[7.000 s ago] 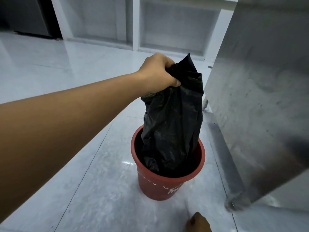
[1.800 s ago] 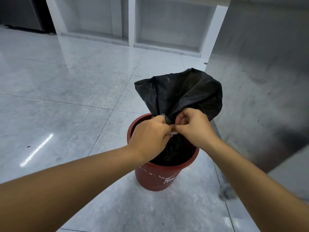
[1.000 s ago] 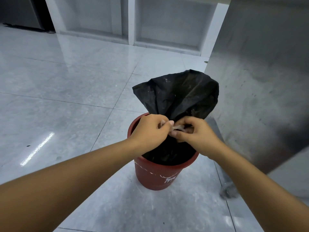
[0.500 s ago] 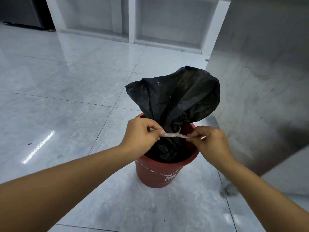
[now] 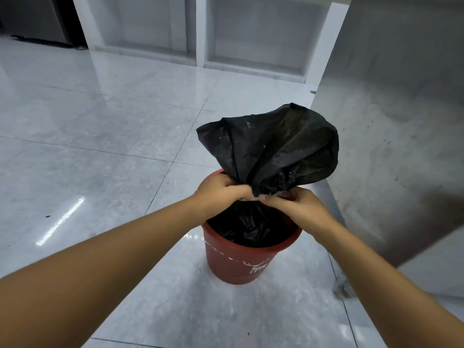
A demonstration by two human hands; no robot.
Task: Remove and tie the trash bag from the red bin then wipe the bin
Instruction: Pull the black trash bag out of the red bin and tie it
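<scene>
A red bin (image 5: 233,262) with a small white deer print stands on the tiled floor. A black trash bag (image 5: 271,146) sits in it, its lower part inside the bin and its gathered top fanning out above the rim. My left hand (image 5: 218,194) and my right hand (image 5: 298,209) meet at the bag's pinched neck. Each pinches an end of a thin pale tie strip (image 5: 253,198) wrapped round that neck. Most of the strip is hidden by my fingers.
A tall stainless steel cabinet side (image 5: 391,121) rises close on the right, with its foot (image 5: 341,290) beside the bin. White shelf openings (image 5: 253,33) line the far wall. Glossy grey floor tiles (image 5: 100,146) stretch to the left.
My hands had pulled apart, stretching the pale strip taut. They have now come back together at the bag's neck. The bag stays in the bin.
</scene>
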